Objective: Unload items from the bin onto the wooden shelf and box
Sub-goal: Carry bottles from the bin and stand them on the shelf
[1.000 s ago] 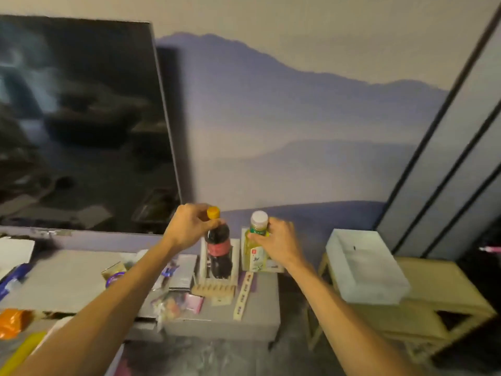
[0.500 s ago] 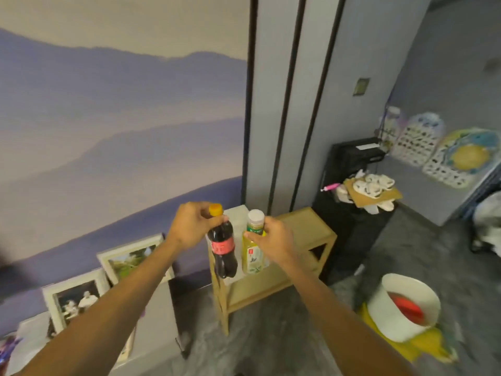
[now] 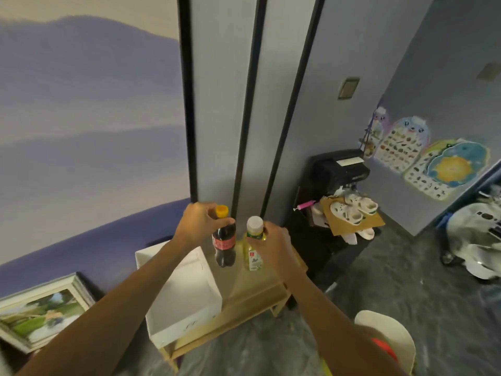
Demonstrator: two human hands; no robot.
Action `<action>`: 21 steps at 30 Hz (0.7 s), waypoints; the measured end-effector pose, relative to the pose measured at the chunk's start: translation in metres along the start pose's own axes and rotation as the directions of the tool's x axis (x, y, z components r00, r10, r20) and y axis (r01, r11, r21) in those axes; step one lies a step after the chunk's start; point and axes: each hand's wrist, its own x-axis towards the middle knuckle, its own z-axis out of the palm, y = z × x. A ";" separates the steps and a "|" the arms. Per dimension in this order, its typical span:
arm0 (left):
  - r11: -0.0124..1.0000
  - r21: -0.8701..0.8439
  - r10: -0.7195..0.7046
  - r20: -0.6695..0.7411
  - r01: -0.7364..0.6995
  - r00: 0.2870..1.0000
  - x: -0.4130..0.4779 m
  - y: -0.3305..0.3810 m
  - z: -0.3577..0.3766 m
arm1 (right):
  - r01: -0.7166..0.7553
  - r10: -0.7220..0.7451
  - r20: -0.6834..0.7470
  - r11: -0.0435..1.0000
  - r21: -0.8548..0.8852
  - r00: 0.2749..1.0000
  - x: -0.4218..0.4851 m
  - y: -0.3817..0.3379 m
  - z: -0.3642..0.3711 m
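My left hand (image 3: 199, 222) grips the neck of a dark cola bottle (image 3: 224, 244) with a yellow cap and red label. My right hand (image 3: 271, 241) holds a yellow-green drink bottle (image 3: 252, 256) with a white cap. Both bottles are upright, at or just above the right half of the wooden shelf (image 3: 254, 286); I cannot tell whether they touch its top. An open white box (image 3: 184, 316) rests on the shelf's left half, under my left forearm. The white bin (image 3: 393, 337) with something red inside stands on the floor at lower right, partly hidden by my right arm.
A framed picture (image 3: 40, 313) leans against the wall at lower left. To the right of the shelf a black stand (image 3: 336, 169) carries cardboard with white shoes (image 3: 352, 208). Posters hang on the right wall. The floor is covered in grey plastic sheeting.
I carried both bottles from the cluttered grey table on the left over to the wooden shelf. The view swung right and the bottles came down close to the shelf top.
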 end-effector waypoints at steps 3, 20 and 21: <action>0.998 0.024 -0.066 -0.028 0.066 0.997 0.029 -0.010 0.022 | -0.003 0.004 0.026 1.000 -0.014 1.000 0.058 0.021 0.015; 0.819 0.044 -0.551 -0.219 0.573 0.805 0.074 -0.141 0.129 | 0.245 -0.302 0.346 0.949 0.199 0.888 0.205 0.095 0.162; 0.811 0.053 -0.561 -0.216 0.583 0.799 0.075 -0.150 0.132 | 0.241 -0.300 0.343 0.949 0.204 0.890 0.207 0.099 0.172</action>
